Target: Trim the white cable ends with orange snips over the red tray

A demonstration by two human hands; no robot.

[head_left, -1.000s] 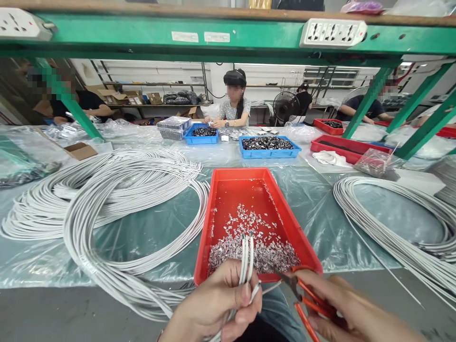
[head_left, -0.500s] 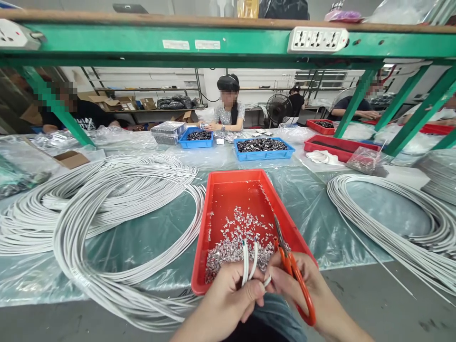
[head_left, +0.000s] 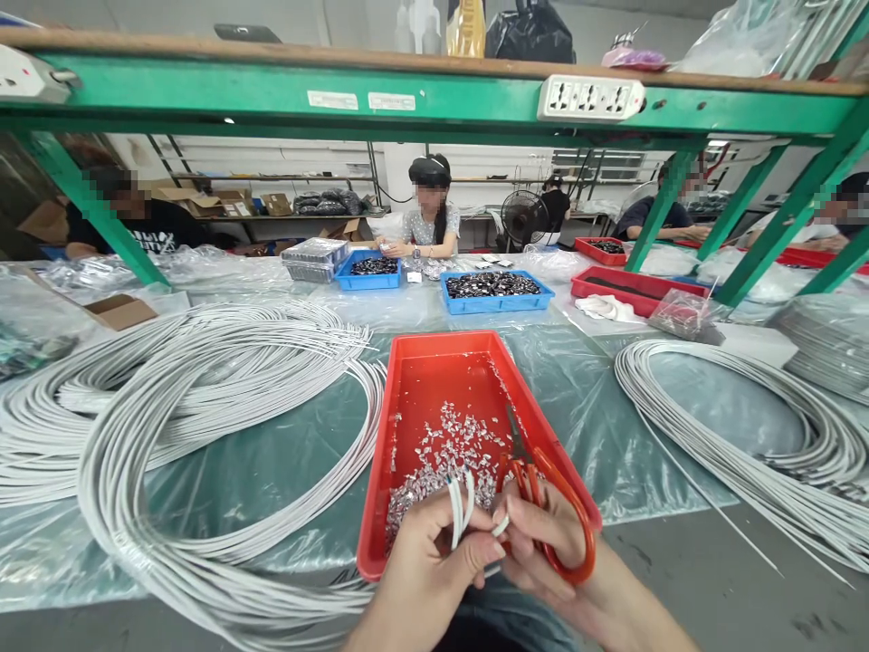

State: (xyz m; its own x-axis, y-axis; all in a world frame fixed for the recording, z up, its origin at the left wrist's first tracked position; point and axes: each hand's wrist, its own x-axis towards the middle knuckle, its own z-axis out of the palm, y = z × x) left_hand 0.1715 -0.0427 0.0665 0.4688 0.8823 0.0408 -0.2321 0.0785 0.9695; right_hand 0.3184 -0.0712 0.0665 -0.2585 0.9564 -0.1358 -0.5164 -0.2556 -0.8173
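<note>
Orange-handled scissors (head_left: 543, 503) went from snipping sideways to pointing up, hooked on the right hand (head_left: 543, 543). It now pinches a wire tip beside the left hand (head_left: 434, 566), which grips the white cable ends (head_left: 460, 507) over the red tray (head_left: 434, 362) — trimming's done, tip-picking now.
</note>
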